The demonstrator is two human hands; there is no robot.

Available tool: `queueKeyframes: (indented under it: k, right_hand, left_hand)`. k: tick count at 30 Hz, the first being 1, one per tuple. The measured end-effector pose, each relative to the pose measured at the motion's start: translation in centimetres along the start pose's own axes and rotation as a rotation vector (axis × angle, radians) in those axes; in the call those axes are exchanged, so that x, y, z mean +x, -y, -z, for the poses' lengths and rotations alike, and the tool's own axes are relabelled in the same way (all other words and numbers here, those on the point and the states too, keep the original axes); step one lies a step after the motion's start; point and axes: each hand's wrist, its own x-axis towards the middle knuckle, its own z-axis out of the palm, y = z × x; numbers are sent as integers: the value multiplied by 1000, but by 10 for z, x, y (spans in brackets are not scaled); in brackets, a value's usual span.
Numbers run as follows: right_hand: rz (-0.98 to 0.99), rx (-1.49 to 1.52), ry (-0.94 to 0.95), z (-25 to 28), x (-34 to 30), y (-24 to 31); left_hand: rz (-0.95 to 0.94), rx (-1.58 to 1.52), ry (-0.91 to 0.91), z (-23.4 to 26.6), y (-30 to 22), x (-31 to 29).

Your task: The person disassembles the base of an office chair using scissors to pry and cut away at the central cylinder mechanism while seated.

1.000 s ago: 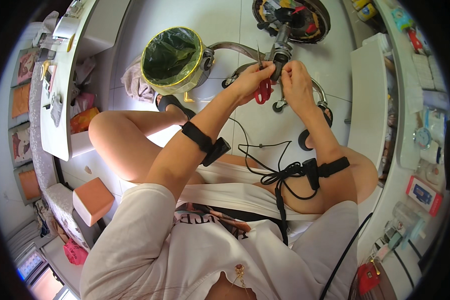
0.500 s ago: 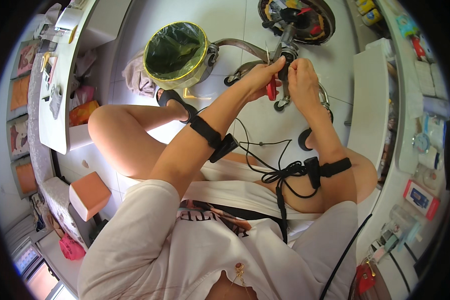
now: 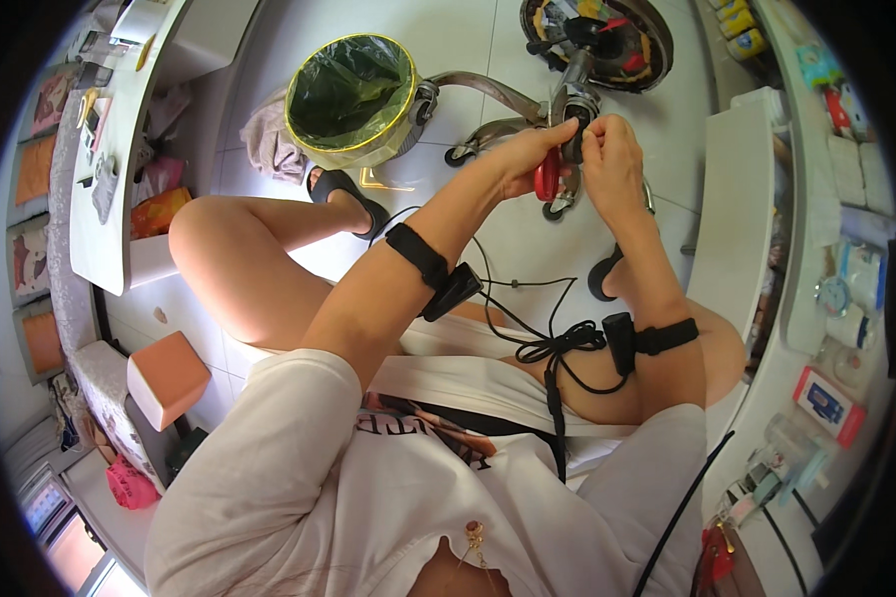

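Both my hands meet near the top of the view, in front of a metal base on casters (image 3: 483, 90). My left hand (image 3: 533, 164) is closed around a red-handled tool (image 3: 548, 175), which looks like scissors; its thumb points up and to the right. Close beside it, my right hand (image 3: 612, 164) is closed with fingers curled in a pinch. Whatever it holds is too small or hidden to make out. A small dark part (image 3: 573, 147) shows between the hands; whether it is held or belongs to the base, I cannot tell.
A yellow-rimmed bin (image 3: 353, 159) with a dark liner stands left of the base, a cloth (image 3: 269, 144) beside it. Beyond is a round dark-rimmed object (image 3: 657, 70). Black cables (image 3: 558, 343) hang between my forearms. White cabinets (image 3: 732, 189) flank me; an orange-topped box (image 3: 169, 378) sits left.
My hands stay together, with the right one shifted slightly right and its fingers curled tighter. The tool has turned a little, and its thin blade no longer shows clearly. The view has shifted slightly.
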Motion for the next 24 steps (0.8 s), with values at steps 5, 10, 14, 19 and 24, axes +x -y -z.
queueKeyframes:
  k: [5, 10, 14, 19, 24]
  right_hand:
    - [-10, 38, -113, 7, 12, -9]
    - [-99, 152, -53, 28, 19, 8]
    - [158, 8, 17, 30, 8, 6]
    - [418, -231, 19, 21, 0, 2]
    - [452, -308, 30, 16, 5, 7]
  left_hand:
    - [-162, -34, -7, 9, 7, -4]
    - [-145, -77, 20, 14, 6, -5]
    - [-118, -150, 15, 8, 5, -8]
    - [-179, -94, -3, 9, 7, -8]
    - [-229, -94, 42, 16, 7, -2]
